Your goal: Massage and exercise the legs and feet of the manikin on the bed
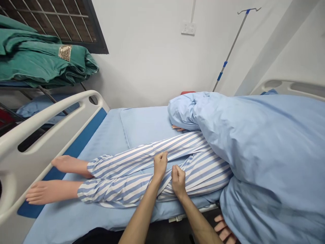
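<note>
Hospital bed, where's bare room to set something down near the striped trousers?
Bare blue sheet shows above the striped trousers, between the white bed rail and the blue duvet, with a strip below the legs. It is crowded at the left hand and right hand on the trousers, and along the duvet's edge.

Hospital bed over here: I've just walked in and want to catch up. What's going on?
A person's left hand and right hand are pinching the blue-and-white striped trousers of a figure lying on the hospital bed. Its bare feet point toward the white bed rail, and a pale blue duvet covers its upper body.
</note>
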Available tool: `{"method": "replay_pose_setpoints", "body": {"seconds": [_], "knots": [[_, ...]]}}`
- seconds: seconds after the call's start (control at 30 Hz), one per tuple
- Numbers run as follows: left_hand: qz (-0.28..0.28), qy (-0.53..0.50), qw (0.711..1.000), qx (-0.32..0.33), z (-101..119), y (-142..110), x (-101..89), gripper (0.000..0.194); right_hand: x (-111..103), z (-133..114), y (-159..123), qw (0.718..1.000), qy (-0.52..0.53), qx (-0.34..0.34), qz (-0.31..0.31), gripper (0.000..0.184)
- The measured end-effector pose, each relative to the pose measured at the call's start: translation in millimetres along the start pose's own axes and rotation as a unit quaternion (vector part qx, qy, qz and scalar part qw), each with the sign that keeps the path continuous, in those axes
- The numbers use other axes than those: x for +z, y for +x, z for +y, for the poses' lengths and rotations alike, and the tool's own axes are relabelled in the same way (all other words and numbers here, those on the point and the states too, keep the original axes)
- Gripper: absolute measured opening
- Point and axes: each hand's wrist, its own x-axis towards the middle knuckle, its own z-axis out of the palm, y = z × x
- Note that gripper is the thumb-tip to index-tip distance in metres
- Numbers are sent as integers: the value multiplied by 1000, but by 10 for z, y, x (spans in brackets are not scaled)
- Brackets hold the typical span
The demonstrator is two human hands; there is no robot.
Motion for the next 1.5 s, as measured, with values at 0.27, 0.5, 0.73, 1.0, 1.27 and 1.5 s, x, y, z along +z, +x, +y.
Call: {"method": "replay_pose_setpoints", "body": {"seconds": [0.27, 0.5, 0.73, 1.0, 1.27, 1.5], "knots": [[-1, 97, 993, 65, -270, -457, 137, 48, -49, -65, 86, 996, 82, 37, 3, 47], [12, 199, 967, 162, -352, -708, 138, 44, -408, -599, 405, 998, 30, -23, -54, 47], [22, 233, 949, 211, -452, -858, 138, 42, -428, -488, 429, 996, -48, -46, -58, 47], [-21, 163, 976, 140, -218, -817, 76, 41, -415, 106, -150, 968, -178, -173, 22, 37], [-21, 102, 988, 113, 286, -194, -747, 46, -425, 87, -168, 957, -198, -210, 30, 38], [136, 143, 980, 22, -395, -129, -1383, 45, -423, 96, -163, 963, -202, -174, 35, 41]]}}
